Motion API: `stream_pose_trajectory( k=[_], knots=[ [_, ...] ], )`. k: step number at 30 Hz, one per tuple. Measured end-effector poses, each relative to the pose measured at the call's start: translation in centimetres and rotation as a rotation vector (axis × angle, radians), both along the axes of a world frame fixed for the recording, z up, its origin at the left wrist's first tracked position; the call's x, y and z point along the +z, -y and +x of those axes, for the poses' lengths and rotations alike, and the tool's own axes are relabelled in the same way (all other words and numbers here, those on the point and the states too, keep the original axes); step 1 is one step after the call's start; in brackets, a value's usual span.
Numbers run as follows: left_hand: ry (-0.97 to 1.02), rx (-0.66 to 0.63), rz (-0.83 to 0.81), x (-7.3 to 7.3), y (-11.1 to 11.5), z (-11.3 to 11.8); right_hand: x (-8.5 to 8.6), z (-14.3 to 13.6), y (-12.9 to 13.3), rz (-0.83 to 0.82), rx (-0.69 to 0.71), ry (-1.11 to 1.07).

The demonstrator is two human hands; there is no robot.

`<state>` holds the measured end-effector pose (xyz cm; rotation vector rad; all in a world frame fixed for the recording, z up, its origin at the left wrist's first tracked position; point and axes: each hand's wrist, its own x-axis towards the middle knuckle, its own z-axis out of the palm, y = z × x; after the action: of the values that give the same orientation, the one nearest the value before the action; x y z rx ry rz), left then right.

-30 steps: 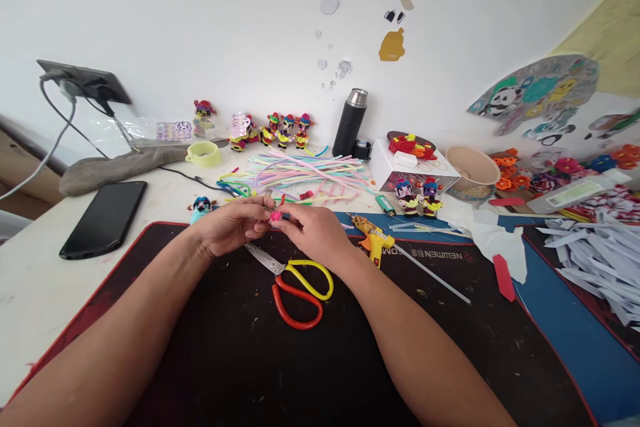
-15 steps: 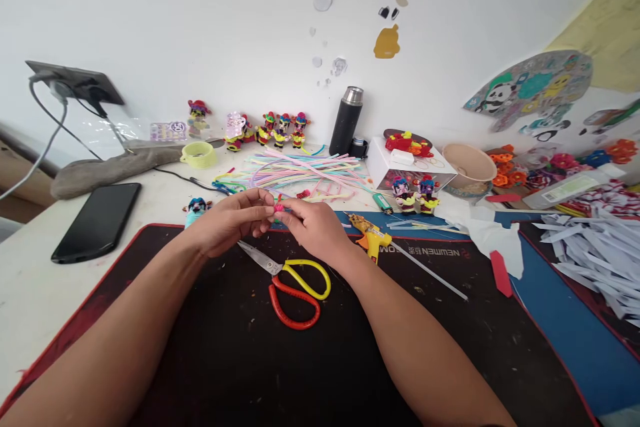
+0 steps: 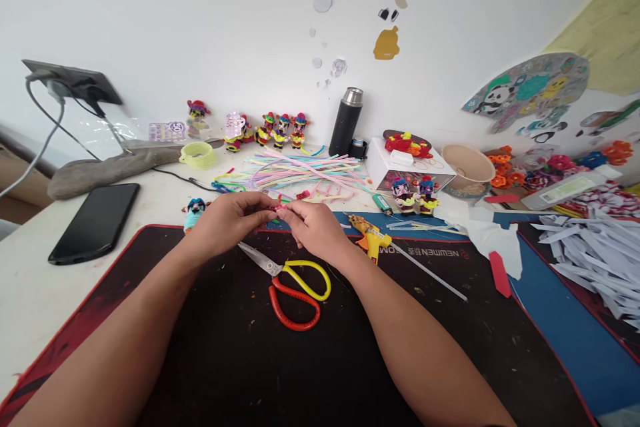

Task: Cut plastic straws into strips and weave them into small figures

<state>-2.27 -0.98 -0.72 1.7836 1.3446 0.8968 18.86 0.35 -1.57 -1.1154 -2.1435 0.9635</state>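
The left hand (image 3: 233, 221) and the right hand (image 3: 319, 225) met above the far part of the black mat (image 3: 240, 367), and between their fingertips was a small pink piece (image 3: 281, 207). Both hands were pinching it, thumbs towards each other (the fingers hid most of it, so its full shape could not be told). Nearer the person, a pair of scissors (image 3: 274, 268) lay on the mat, its blades slightly below the left hand and its yellow and red handles towards the person. Just beside the right wrist was a yellow glue gun (image 3: 373, 239) with a clear stick running out of its back. A small figure with a light blue body (image 3: 195, 212) stood by the left hand. Beyond the hands, a heap of pastel strips (image 3: 300, 171) was spread on the white desk (image 3: 30, 257), in front of a black flask (image 3: 345, 123). A dark phone (image 3: 95, 223) lay at the left.
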Motion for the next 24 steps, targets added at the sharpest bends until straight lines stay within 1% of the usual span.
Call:
stream_pose_trajectory(
  k=[2,6,10,13,15,19,22,24],
  knots=[
    [0.029,0.010,-0.057,-0.2,-0.1,0.0,0.0,-0.1,0.1,-0.012,0.013,0.008],
    [0.171,0.006,-0.200,-0.5,-0.2,0.5,-0.1,-0.2,0.1,-0.016,0.023,0.024],
    [0.228,0.024,-0.268,-0.3,-0.1,1.1,-0.5,-0.4,0.1,-0.005,0.009,0.033],
    [0.207,0.024,-0.262,-0.3,0.1,1.5,-0.8,-0.4,0.0,-0.009,-0.001,0.026],
    [0.202,0.027,-0.232,-0.3,0.2,1.8,-1.0,-0.4,-0.1,-0.049,-0.012,-0.012],
    [0.275,0.024,-0.159,-0.4,0.4,2.2,-1.5,-0.3,-0.5,-0.196,-0.027,-0.208],
    [0.375,-0.035,-0.163,-0.3,0.3,1.9,-1.6,-0.4,-0.6,-0.282,-0.006,-0.353],
    [0.401,-0.059,-0.182,-0.1,0.3,1.5,-1.6,-0.5,-0.6,-0.306,0.004,-0.393]
  ],
)
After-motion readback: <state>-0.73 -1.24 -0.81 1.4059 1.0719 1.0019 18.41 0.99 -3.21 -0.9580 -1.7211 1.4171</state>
